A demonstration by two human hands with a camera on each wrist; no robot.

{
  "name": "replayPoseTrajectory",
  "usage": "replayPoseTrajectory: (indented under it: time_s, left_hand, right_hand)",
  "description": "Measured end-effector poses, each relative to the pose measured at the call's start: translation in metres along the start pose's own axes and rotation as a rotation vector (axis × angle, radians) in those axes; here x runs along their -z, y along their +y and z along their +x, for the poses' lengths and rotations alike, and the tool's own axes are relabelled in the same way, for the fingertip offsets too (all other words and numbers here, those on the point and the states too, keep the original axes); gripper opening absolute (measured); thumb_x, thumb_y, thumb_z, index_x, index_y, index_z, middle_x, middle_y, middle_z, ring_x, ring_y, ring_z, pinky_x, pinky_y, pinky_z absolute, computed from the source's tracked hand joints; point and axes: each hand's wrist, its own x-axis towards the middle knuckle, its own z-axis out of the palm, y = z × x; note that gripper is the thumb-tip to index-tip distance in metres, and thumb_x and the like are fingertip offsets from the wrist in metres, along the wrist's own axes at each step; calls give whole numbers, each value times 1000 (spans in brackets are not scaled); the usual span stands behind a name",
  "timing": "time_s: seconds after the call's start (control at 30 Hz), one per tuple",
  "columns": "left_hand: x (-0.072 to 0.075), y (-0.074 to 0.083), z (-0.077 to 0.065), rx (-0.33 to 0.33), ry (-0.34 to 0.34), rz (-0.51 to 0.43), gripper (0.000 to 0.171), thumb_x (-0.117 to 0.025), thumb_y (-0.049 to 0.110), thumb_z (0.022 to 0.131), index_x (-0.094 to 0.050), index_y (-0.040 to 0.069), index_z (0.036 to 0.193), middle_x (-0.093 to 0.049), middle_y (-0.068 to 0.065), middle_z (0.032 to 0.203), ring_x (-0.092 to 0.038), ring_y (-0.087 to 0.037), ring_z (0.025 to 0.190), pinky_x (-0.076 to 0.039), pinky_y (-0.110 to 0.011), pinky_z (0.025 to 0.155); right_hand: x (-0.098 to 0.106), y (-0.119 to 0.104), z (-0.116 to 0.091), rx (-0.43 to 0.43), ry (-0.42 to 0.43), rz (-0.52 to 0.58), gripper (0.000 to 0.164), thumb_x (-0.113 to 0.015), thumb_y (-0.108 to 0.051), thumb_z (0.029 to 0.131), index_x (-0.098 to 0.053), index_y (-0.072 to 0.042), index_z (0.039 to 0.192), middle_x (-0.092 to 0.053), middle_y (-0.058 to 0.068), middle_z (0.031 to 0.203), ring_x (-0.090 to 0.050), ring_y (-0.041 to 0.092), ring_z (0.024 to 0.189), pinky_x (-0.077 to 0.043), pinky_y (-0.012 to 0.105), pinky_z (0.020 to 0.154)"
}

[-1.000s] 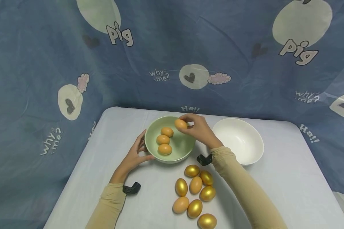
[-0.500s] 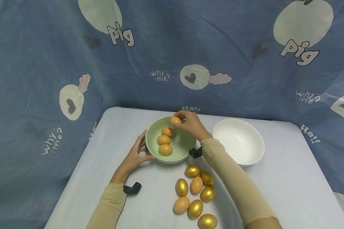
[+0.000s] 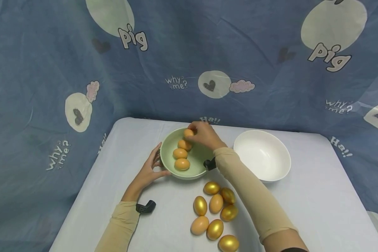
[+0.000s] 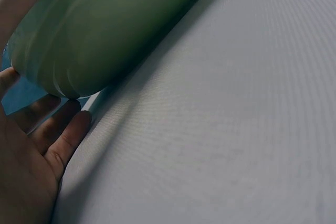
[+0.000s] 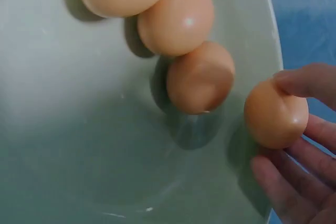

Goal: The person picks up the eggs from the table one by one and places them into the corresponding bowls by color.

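A light green bowl [image 3: 196,164] stands at the back of the table, with three brown eggs [image 3: 182,164] in a row inside. My left hand [image 3: 147,174] holds its left side, thumb towards the near side and fingers round the far side. In the left wrist view the fingertips touch the green wall of the bowl [image 4: 121,30]. At the bowl's far edge my right hand [image 3: 205,134] pinches another brown egg [image 5: 276,114] between thumb and fingers. That egg is low inside the rim, slightly apart from the row in the right wrist view.
A white bowl [image 3: 264,154] stands to the right of the green one, behind the right forearm. In front of the bowls lie several golden eggs [image 3: 215,229] and two brown eggs [image 3: 200,225] on the white tablecloth [image 3: 167,224]. A blue printed curtain [image 3: 176,105] hangs behind the table.
My right hand has moved left with its egg and lowered it towards the far end of the row in the green bowl. The left hand has kept its place on the bowl.
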Motion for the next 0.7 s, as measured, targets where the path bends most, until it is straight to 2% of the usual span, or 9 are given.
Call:
replayPoseTrajectory:
  time_s: [0.17,0.47,0.7]
  left_hand:
    - [2,0,0,7,-9,-2,118,-91,16,80,-13,30,167,-29,-11,170,-39,-38,150,-51,-20,104]
    - [1,4,0,17,-8,4,119,-91,16,79,-13,26,168,-29,-11,170,-40,-37,150,-52,-22,105]
    - [1,7,-1,43,-4,0,119,-92,17,78,-14,34,166,-32,-10,169,-41,-35,149,-51,-22,106]
  right_hand:
    - [-8,-1,6,4,-55,-68,36,-79,-20,88,-73,-7,121,-73,5,109,-66,20,99,-57,35,94]
    - [-16,-3,9,-1,-116,-170,36,-79,-13,85,-74,-6,119,-75,8,112,-67,23,103,-56,38,98]
    - [-20,-2,9,-39,-172,-161,40,-79,-12,87,-71,-3,125,-74,11,120,-68,23,103,-57,37,97]
